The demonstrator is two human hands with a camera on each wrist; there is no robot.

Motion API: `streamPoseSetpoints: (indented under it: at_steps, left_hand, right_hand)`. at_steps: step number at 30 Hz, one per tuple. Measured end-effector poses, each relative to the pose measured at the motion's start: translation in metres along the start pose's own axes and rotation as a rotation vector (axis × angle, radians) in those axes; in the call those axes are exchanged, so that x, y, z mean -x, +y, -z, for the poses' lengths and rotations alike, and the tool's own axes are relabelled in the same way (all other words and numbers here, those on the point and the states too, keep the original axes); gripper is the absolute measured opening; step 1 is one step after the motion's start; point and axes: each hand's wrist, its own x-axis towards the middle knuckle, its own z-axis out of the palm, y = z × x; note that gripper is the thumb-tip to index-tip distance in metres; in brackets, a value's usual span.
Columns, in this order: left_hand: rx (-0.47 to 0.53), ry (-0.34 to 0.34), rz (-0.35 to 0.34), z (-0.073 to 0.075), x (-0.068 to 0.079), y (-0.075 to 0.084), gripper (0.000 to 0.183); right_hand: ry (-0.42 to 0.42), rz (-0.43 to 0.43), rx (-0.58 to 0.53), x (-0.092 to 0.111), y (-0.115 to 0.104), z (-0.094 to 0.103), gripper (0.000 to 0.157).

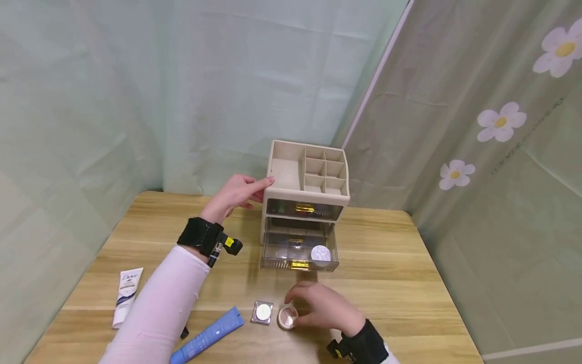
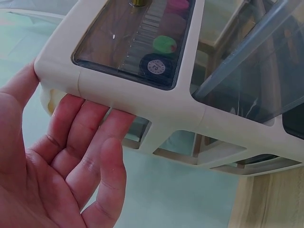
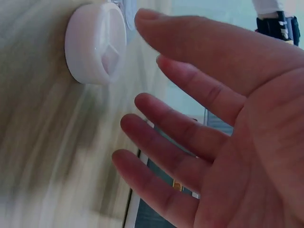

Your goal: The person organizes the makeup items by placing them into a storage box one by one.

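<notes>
A cream drawer organizer (image 1: 286, 174) stands on the table, its lower see-through drawer (image 1: 277, 264) pulled out. My left hand (image 1: 238, 192) grips the organizer's left side, thumb at the top edge; in the left wrist view its fingers (image 2: 90, 123) touch the cream frame. A white round case (image 1: 320, 254) with a star-like pattern lies in the pulled-out drawer. Below the drawer, my right hand (image 1: 325, 306) hovers beside a round makeup compact (image 1: 287, 317). In the right wrist view, the right fingers (image 3: 161, 137) are spread and relaxed, apart from the compact's pale side (image 3: 90, 45).
A square compact (image 1: 262, 312) lies left of the round one. Farther left are a blue tube (image 1: 211, 333) and a white Dove tube (image 1: 126, 297), with a small black item (image 1: 184, 332) partly behind the left sleeve. Curtains (image 1: 218, 101) hang behind the wooden table (image 1: 377, 283).
</notes>
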Motion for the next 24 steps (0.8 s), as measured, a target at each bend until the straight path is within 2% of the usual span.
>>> streamPoseSetpoints:
  at_steps: [24]
  left_hand:
    - [-0.013,-0.005,-0.008,0.0,-0.001,-0.002,0.078]
  right_hand:
    - [-0.017,0.007,0.112,-0.014,-0.008,-0.018,0.034]
